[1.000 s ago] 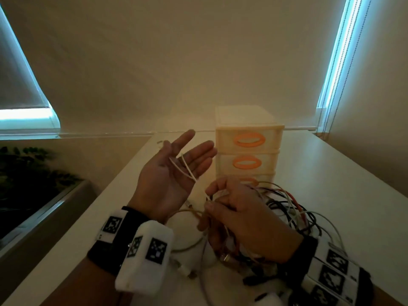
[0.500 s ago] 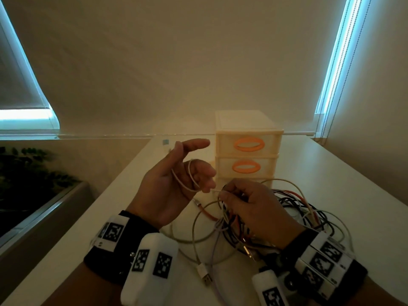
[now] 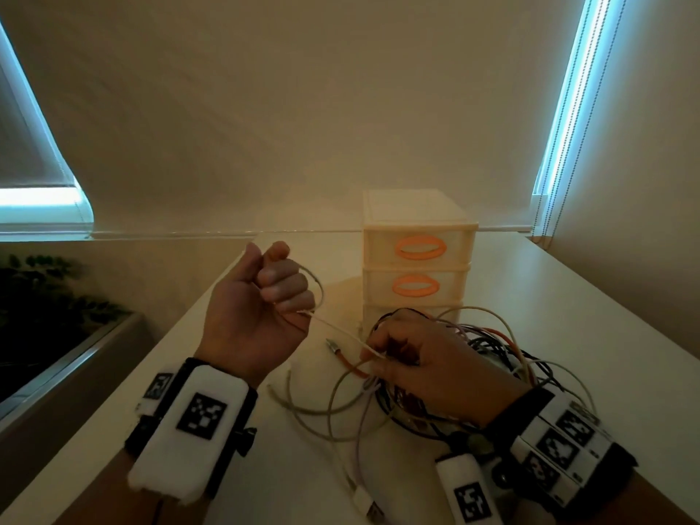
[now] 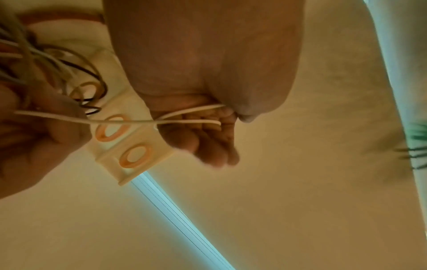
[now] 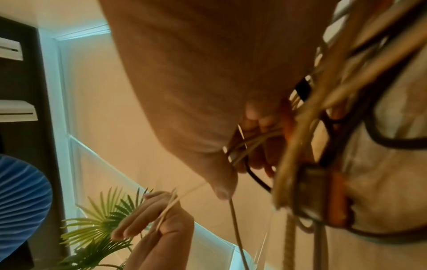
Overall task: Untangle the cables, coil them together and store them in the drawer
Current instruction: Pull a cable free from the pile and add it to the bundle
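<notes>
My left hand (image 3: 280, 286) is raised in a fist, its fingers curled round a thin white cable (image 3: 333, 327) that loops over them. The same white cable (image 4: 129, 121) runs taut from the left hand (image 4: 208, 131) across to my right hand (image 3: 401, 358), which pinches it and also grips a tangled bundle of black, orange and white cables (image 3: 488, 346) lying on the table. In the right wrist view the right hand (image 5: 242, 149) holds several strands of the bundle (image 5: 323, 109). A cream drawer unit (image 3: 416, 255) with orange handles stands shut behind the hands.
Loose cable loops (image 3: 322, 403) and a USB plug (image 3: 373, 509) trail on the white table (image 3: 568, 335) toward me. An orange-tipped plug (image 3: 337, 350) sticks out between the hands. A plant (image 3: 45, 297) sits below the table's left edge.
My left hand has gone from an open palm to a fist round the white cable and lifted slightly. The right hand has moved down and right, pulling the cable taut.
</notes>
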